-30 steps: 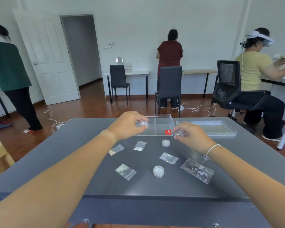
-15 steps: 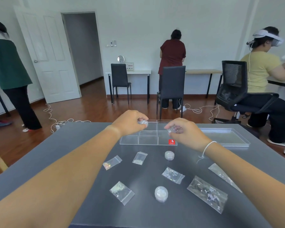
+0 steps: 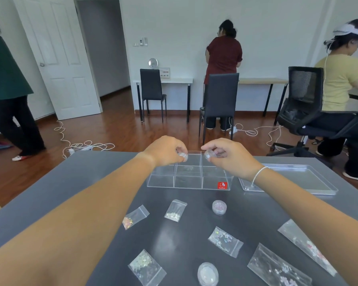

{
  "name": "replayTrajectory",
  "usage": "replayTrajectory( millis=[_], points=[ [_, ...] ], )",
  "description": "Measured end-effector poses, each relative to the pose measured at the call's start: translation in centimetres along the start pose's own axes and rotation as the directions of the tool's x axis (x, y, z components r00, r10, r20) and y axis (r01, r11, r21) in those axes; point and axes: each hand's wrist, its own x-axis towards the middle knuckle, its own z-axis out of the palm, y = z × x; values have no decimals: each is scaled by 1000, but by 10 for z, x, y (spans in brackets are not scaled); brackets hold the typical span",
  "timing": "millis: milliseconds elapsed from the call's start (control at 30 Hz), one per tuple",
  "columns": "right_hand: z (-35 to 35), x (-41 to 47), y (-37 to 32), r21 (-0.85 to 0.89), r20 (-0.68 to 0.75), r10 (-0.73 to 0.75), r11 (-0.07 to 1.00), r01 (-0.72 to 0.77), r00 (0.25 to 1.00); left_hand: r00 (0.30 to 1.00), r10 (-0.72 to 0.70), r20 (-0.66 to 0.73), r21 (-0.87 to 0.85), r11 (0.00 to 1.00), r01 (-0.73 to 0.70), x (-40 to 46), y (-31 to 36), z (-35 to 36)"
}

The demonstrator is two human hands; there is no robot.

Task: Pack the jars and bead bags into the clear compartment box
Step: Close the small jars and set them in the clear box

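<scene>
Holding one small jar in each hand over far row of the clear compartment box (image 3: 189, 178), centre frame. No jar or bag inside box yet, as far as clear walls let me tell.

Left to right:
- Left hand (image 3: 163, 150): fingers curled narrow, pinching a jar (image 3: 183, 156) by its rim, above far-left/middle cells. Cannot tell exactly which cell.
- Right hand (image 3: 228, 154): fingers also narrow, clamped on second jar (image 3: 210, 154), tilted on its side, above far-right side of box.
- Box lid (image 3: 298, 179): lies flat, just right of box, partly under right wrist.

Still on grey table (image 3: 81, 182), lower frame, l to r:
- bag w/ iridescent bits (image 3: 135, 216)
- bag w/ pale beads (image 3: 175, 210)
- lower-left bag (image 3: 146, 267)
- jar at bottom edge (image 3: 207, 273)
- pinkish jar (image 3: 219, 207) just below box
- bag, centre-right (image 3: 225, 241)
- large bag, lower right (image 3: 277, 267)
- long bag, far right (image 3: 304, 244), partly under right forearm.

Handling (judgement): jars prob. light, rigid plastic, smooth so a bit slippery; grip across lid rim, set down upright, lid up. Bags very light, limp, slick film; beads shift to one end. Pinch at sealed top or a corner, not the middle. Large bags may need folding to fit a cell.
</scene>
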Motion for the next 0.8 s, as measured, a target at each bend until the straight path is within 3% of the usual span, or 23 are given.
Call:
replayTrajectory(
  millis=[800],
  points=[
    [12, 15, 0, 4, 40, -30, 1000, 30, 999, 983, -115, 142, 234, 969, 80, 7, 15, 7]
  ],
)
